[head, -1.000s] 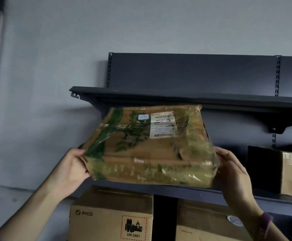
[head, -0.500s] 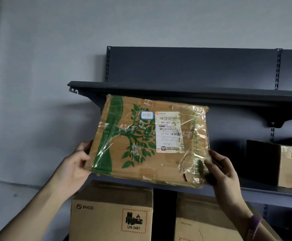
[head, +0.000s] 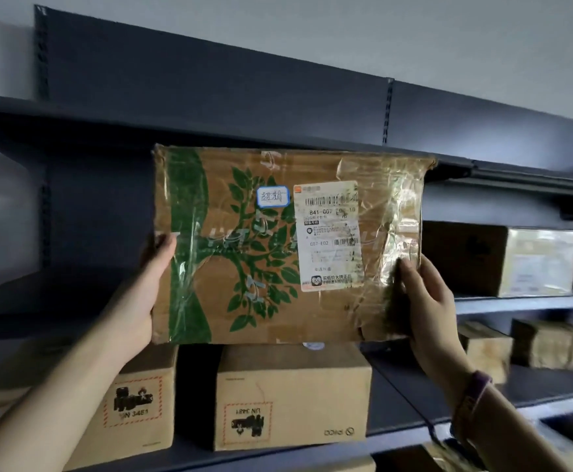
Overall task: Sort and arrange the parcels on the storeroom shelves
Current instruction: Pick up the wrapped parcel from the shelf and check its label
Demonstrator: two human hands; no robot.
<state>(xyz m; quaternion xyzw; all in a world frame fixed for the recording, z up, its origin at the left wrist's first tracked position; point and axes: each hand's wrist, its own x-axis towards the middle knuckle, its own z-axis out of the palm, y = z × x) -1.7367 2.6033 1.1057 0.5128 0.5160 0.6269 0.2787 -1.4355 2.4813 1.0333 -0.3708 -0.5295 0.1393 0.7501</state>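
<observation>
The fingers (head: 166,247) of the left hand (head: 138,301) are curled round the left short edge of the parcel (head: 244,250), thumb on the printed face and the rest hidden behind. The right hand (head: 428,301) grips the lower right edge in the same way, over the crinkled tape. Neither holds anything else.

Between them the parcel stands upright on a long edge, label (head: 327,233) facing the person and long axis running left to right, parallel to the shelf (head: 516,304). Its top edge sits just under the upper shelf (head: 278,131). Its bottom edge is level with the shelf lip, but whether it touches cannot be told.

The open bay lies straight behind the parcel, away from both hands, which are equally near. A likely next move is to push it back, or tip it flat. A box (head: 503,260) stands to the right on that shelf, and two boxes (head: 292,396) sit below.
</observation>
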